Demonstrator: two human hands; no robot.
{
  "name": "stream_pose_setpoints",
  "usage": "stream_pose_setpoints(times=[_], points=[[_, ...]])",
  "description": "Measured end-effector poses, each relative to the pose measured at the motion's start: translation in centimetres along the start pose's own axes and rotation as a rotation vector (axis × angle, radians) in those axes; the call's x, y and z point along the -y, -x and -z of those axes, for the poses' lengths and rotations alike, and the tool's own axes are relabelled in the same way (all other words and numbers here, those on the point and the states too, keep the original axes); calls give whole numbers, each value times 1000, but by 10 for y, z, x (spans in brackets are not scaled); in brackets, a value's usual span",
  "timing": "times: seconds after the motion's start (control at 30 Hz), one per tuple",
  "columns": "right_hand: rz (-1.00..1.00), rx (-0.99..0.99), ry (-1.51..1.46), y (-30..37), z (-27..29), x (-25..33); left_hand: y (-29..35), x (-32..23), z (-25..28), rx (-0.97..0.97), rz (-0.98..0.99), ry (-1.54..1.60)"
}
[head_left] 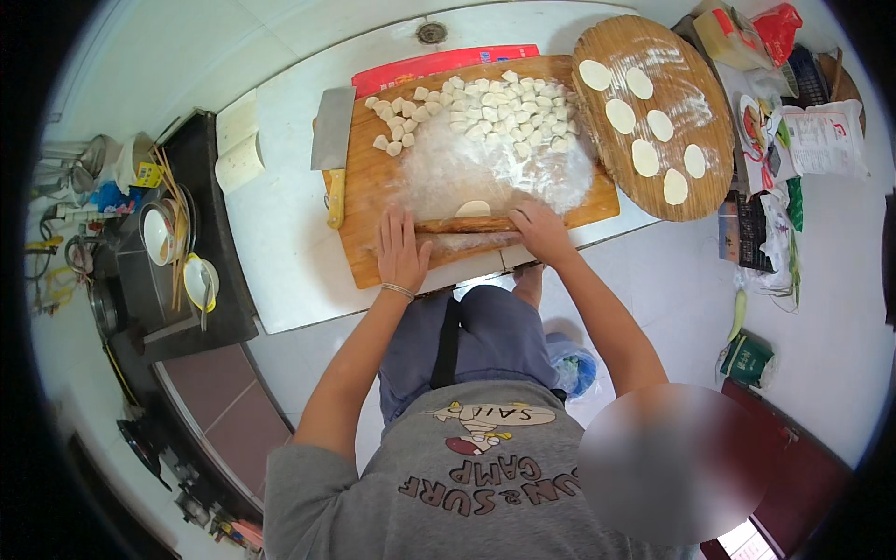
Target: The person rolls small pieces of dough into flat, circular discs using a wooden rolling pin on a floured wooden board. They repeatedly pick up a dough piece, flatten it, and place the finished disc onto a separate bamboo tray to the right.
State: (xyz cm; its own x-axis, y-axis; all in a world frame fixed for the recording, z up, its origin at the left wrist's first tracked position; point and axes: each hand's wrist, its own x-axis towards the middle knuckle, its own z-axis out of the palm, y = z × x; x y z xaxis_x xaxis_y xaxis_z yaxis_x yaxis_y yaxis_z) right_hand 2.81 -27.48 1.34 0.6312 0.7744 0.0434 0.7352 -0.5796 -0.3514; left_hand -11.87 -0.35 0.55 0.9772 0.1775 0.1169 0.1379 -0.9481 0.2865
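A wooden rolling pin (467, 226) lies crosswise near the front edge of the floured cutting board (359, 252). My left hand (401, 247) holds its left end, fingers pointing away from me over the pin. At the other end my right hand (541, 231) grips it, fingers bent over the wood. Just beyond the pin, partly hidden by it, is a pale round of dough (475, 209). Many small cut dough pieces (518, 112) cover the far part of the board, with loose flour (448, 168) between them and the pin.
A cleaver (331, 135) with a yellow handle rests at the board's left edge. A round wooden board (695, 98) at the right overlaps the cutting board and carries several flat dough rounds (645, 158). Bowls (201, 280) and chopsticks (175, 229) stand on the dark counter at left.
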Motion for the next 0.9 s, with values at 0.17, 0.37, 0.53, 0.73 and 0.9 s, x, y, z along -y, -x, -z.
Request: stream_pose_setpoints(times=[0.17, 0.37, 0.53, 0.73, 0.9], points=[[-222, -182, 31, -57, -3, 2, -50, 12, -14, 24, 85, 6], [-152, -81, 146, -5, -10, 15, 9, 9, -5, 105, -17, 53], [-126, -170, 126, -66, -5, 16, -27, 20, -12, -6, 128, 153], [-158, -118, 220, -34, -4, 10, 8, 3, -2, 86, 33, 83], [16, 43, 56, -3, -12, -3, -2, 3, -4, 104, 67, 59]])
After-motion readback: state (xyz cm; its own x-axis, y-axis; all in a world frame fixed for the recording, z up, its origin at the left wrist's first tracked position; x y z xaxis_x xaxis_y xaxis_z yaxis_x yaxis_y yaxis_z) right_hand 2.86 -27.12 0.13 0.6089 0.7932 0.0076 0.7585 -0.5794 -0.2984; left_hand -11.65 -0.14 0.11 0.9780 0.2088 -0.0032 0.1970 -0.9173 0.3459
